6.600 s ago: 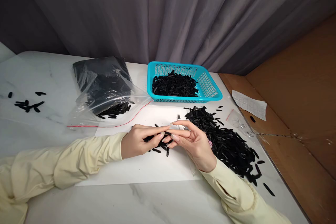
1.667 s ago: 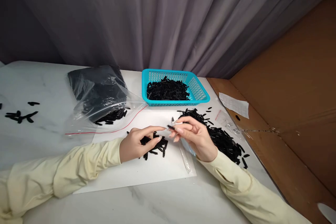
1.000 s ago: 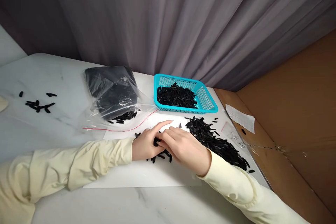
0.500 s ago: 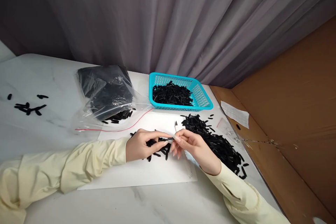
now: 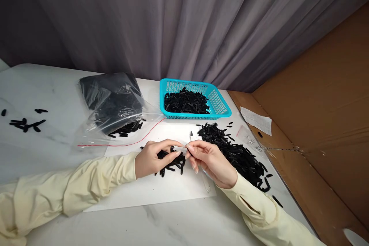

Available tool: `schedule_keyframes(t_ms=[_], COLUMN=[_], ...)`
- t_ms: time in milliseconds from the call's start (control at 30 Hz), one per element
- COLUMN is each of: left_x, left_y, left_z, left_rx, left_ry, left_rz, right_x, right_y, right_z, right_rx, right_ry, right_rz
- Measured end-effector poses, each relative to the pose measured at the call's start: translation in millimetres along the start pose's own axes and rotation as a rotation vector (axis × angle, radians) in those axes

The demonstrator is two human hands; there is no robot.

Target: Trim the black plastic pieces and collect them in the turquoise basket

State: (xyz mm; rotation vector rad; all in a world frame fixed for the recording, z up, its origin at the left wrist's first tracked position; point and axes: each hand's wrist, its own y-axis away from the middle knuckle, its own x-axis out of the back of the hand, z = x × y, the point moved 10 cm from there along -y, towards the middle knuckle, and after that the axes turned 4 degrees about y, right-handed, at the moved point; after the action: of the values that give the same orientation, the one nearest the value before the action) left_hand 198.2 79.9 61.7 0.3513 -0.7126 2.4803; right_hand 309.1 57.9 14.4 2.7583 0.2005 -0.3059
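Note:
My right hand [image 5: 217, 163] pinches a small narrow black piece [image 5: 189, 152] between thumb and forefinger. Just left of it is my left hand [image 5: 152, 159], its forefinger reaching the right fingertips and its thumb held apart below. Loose black pieces [image 5: 169, 169] of the same kind lie under both hands on a white sheet [image 5: 129, 194]. A slim light-coloured object with a dark pointed tip [image 5: 191, 133] shows beyond the right fingers; its lower part is hidden. To the right spreads a large heap of black pieces [image 5: 239, 155].
A turquoise basket [image 5: 196, 116] holding black pieces stands at the back. Left of it lies a clear zip bag [image 5: 115, 102] with dark contents. Several black pieces [image 5: 27, 125] lie far left. A paper slip [image 5: 256, 120] rests near the cardboard wall [image 5: 323, 92] on the right.
The black piece was between both hands' fingertips; now it is in my right fingers, tilted downward. My left thumb and forefinger have come off it. The whole view has shifted slightly.

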Motion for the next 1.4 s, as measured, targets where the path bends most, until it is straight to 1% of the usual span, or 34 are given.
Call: schedule_keyframes(t_ms=[100,200,300,433,567,667,800,900,1100,1267,1400], left_x=[0.2,-4.2,-8.2,-10.8,-13.3,-9.3,-4.3,-3.6,-3.5,-3.0,-3.0], left_y=[-0.9,-1.5,-1.6,-1.9,-2.0,-3.0,-5.1,-6.1,-5.4,-4.7,-5.7], left_z=[-5.0,0.2,6.6,8.2,5.7,5.9,6.4,6.7,4.0,2.3,-1.5], left_rx=[0.047,-0.013,-0.079,-0.101,-0.081,-0.075,-0.06,-0.048,-0.007,0.015,0.066], left_ry=[-0.016,0.028,0.091,0.115,0.099,0.108,0.12,0.129,0.148,0.132,0.144], left_rz=[-0.005,-0.043,-0.08,-0.105,-0.14,-0.108,-0.061,-0.053,-0.055,-0.05,-0.047], right_x=[-4.1,-7.9,-11.3,-17.5,-17.3,-18.9,-26.0,-32.3,-38.7,-36.9,-34.8], right_y=[-0.7,-2.5,-4.3,-6.1,-8.9,-9.5,-5.7,-2.4,0.3,-0.2,-1.3], right_z=[7.2,14.0,20.2,22.9,23.8,28.5,34.9,33.2,25.6,25.7,24.7], right_rx=[-0.053,-0.107,-0.139,-0.111,-0.095,-0.145,-0.213,-0.197,-0.137,-0.132,-0.105], right_ry=[-0.03,-0.073,-0.109,-0.123,-0.168,-0.226,-0.256,-0.26,-0.29,-0.251,-0.242], right_rz=[-0.063,-0.113,-0.13,-0.156,-0.157,-0.191,-0.275,-0.332,-0.369,-0.343,-0.319])
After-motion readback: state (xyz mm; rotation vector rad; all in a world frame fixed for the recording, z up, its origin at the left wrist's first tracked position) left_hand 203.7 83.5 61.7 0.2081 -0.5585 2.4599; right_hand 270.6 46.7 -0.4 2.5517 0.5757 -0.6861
